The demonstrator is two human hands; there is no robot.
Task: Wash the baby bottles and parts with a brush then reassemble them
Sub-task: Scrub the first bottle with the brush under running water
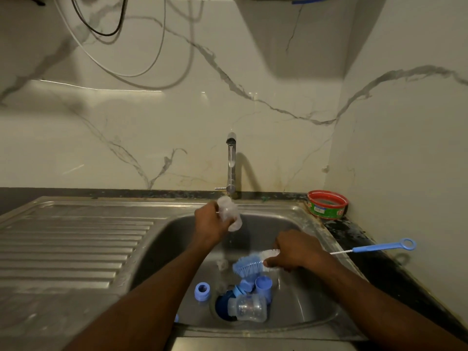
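Two hands are working over the steel sink (304, 219): the left hand (209, 221) is gripping a clear baby bottle (230, 214) under the tap (231, 163), while the right hand (296, 250) is grasping the blue bottle brush (249, 265). Another bottle (249, 308) and a blue ring (202, 291) are lying near the drain.

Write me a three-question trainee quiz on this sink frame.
1. True or false: the left hand holds a clear bottle under the tap.
2. What is the right hand gripping? A) brush B) blue ring C) red tub
3. Where does the second bottle lie?

Key: 1 true; 2 A; 3 on its side at the sink drain, among blue parts.
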